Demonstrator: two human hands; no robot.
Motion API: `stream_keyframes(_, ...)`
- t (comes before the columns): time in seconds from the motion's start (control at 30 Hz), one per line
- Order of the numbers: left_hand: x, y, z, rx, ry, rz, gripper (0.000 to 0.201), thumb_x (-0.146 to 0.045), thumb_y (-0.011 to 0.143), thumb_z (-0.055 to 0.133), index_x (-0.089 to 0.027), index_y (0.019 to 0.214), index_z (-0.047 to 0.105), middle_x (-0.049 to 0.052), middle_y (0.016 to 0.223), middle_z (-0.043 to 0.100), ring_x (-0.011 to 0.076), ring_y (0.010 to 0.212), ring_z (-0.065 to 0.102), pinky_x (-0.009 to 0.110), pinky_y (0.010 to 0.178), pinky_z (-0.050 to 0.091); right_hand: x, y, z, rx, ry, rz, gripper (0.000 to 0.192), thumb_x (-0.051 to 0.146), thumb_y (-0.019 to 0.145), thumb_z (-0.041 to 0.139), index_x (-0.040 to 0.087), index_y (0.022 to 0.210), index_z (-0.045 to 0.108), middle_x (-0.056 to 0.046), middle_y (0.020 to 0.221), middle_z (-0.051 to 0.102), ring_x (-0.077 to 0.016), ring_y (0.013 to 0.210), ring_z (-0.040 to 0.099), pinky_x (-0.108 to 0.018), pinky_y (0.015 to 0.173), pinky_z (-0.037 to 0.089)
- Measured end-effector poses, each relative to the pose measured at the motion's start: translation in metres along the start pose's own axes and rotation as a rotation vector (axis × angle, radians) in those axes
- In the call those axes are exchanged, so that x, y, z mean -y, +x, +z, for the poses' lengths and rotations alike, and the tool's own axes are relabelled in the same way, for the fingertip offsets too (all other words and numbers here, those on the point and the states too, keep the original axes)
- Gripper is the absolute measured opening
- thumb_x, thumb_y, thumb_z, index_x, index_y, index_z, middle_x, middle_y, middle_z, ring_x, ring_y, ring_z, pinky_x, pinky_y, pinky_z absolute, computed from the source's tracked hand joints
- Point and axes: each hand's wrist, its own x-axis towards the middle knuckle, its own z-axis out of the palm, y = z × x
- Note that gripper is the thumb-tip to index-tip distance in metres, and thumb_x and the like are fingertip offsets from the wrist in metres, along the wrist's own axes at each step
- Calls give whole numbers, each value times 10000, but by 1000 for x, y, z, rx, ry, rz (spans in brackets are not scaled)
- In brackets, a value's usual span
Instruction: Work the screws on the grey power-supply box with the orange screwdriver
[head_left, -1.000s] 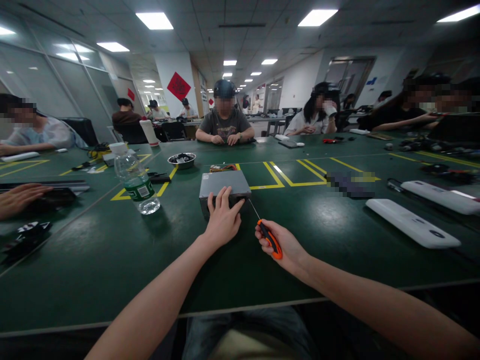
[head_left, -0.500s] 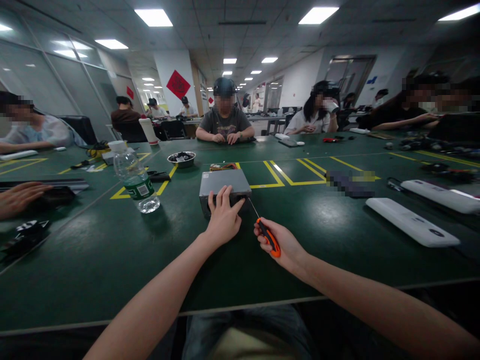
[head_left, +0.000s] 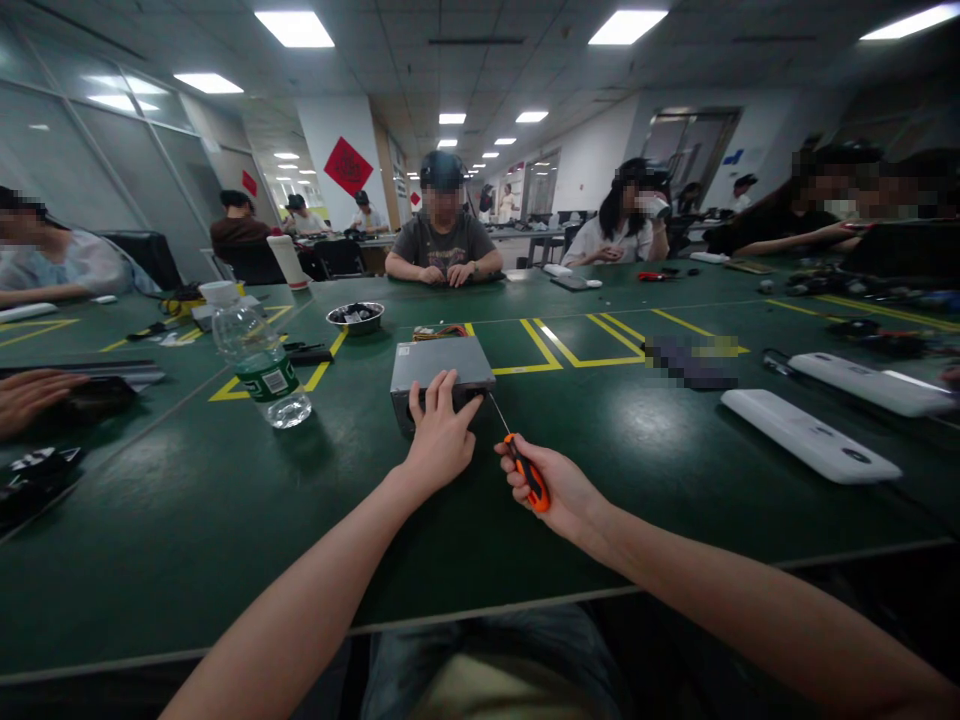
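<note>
A grey metal computer power supply point(head_left: 442, 362) lies on the green table in front of me, with coloured wires behind it. My left hand point(head_left: 439, 430) grips its near side, fingers spread over the front face and top edge. One of these fingers reaches toward the right front corner. In my right hand point(head_left: 551, 485) is a screwdriver point(head_left: 534, 482) with an orange and black handle, fingers wrapped around it. Its thin shaft slants up and left to that corner, beside my left fingers. Whether the tip sits in a screw is too small to tell.
A water bottle point(head_left: 270, 375) stands to the left, with a metal bowl point(head_left: 355, 318) of small dark parts behind it. White oblong devices point(head_left: 810, 435) lie at the right. A co-worker's hand point(head_left: 37, 395) rests at the far left; another person point(head_left: 444, 235) sits opposite.
The whole view has shifted slightly. Both hands keep about the same places on the power supply and the screwdriver; the screwdriver still points at the same corner.
</note>
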Motion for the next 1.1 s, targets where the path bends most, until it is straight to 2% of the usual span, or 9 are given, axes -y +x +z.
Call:
stream_keyframes(0.2,0,0,1,-7,12,-3,488,-135,683,528,-254,1154,570,120,1391,303,325,1306,214,564,1047,80,0,0,2,-19,1,-41,93,141,811,479,128,729,521,9,595,497,-23,405,391,-103,310,235)
stream_keyframes(0.33,0,0,1,-9,14,4,483,-139,688,527,-249,1157,568,131,1389,300,326,1307,215,564,1046,83,-1,-1,3,-36,-16,-72,95,93,777,512,128,689,502,14,592,491,-24,430,417,-97,321,252)
stream_keyframes(0.53,0,0,-1,-2,16,5,488,-139,695,522,-247,1170,558,130,1391,297,323,1309,209,562,1050,81,0,-3,5,5,-35,13,211,254,871,447,105,776,560,-6,627,510,-34,461,448,-110,375,346)
stream_keyframes(0.63,-1,-1,-3,6,16,4,484,-142,697,522,-243,1168,559,122,1391,305,325,1307,211,564,1050,86,0,-5,5,-25,-89,-22,180,241,864,447,113,809,561,-2,618,496,-38,453,428,-118,363,324)
stream_keyframes(0.73,-1,-1,-4,7,20,9,481,-139,702,515,-240,1170,557,132,1387,308,321,1306,218,561,1049,96,1,-11,5,-75,-137,-123,52,168,783,533,143,828,531,3,667,506,-51,493,454,-130,368,311)
stream_keyframes(0.8,0,-1,-3,9,17,6,479,-135,704,512,-243,1168,559,131,1387,307,320,1307,218,563,1049,93,1,-16,4,-79,-171,-216,210,101,697,578,169,884,510,9,747,522,-60,552,491,-148,421,365)
stream_keyframes(0.9,0,-1,-3,9,6,-6,477,-135,703,517,-248,1164,562,118,1393,307,323,1309,210,566,1051,81,2,-23,0,-100,-327,-447,428,46,609,573,203,992,462,-2,938,525,-79,716,557,-198,625,465)
stream_keyframes(1.0,0,-1,-3,10,5,-2,472,-142,708,515,-240,1167,559,126,1388,309,321,1308,213,563,1052,84,3,-27,-8,-122,-624,-651,426,93,656,552,208,1044,418,-35,1054,504,-124,878,583,-291,821,464)
stream_keyframes(1.1,0,-1,-4,8,16,8,480,-137,708,512,-238,1176,551,139,1375,315,313,1305,224,565,1048,97,2,-30,-14,-190,-1045,-891,309,185,780,505,216,1077,424,-67,1082,527,-181,970,569,-369,879,443)
